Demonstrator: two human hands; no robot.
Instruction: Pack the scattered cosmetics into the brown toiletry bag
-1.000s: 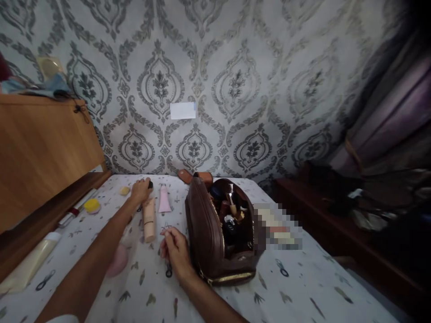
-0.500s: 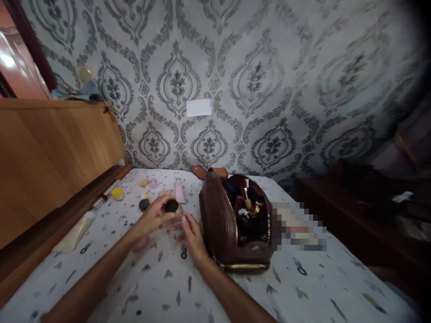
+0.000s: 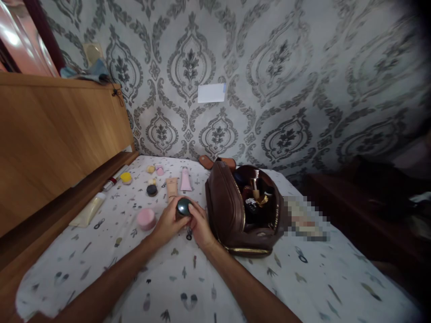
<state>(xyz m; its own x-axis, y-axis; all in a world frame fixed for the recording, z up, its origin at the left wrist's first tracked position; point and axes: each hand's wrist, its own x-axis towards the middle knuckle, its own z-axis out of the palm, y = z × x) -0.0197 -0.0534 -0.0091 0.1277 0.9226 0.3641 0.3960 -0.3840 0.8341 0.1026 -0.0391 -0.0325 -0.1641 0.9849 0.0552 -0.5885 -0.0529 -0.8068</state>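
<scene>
Together, left hand (image 3: 171, 220) and right hand (image 3: 201, 224) hold dark round-topped container (image 3: 183, 207) (glossy lid up) just above bed's middle, left of brown bag (image 3: 225, 204). Left fingers curl round its side; right fingers close against it. Peach tube (image 3: 171, 187) lies beyond, toward bed's wall edge; pink jar (image 3: 146, 219) sits left of hands.

Open room is left on the sheet (image 3: 202, 291) nearer than the brown bag (image 3: 224, 208). To the bag's left, passage is obstructed by the held dark round container (image 3: 183, 207), peach tube (image 3: 171, 186), pink tube (image 3: 185, 180) and pink jar (image 3: 146, 219).
</scene>
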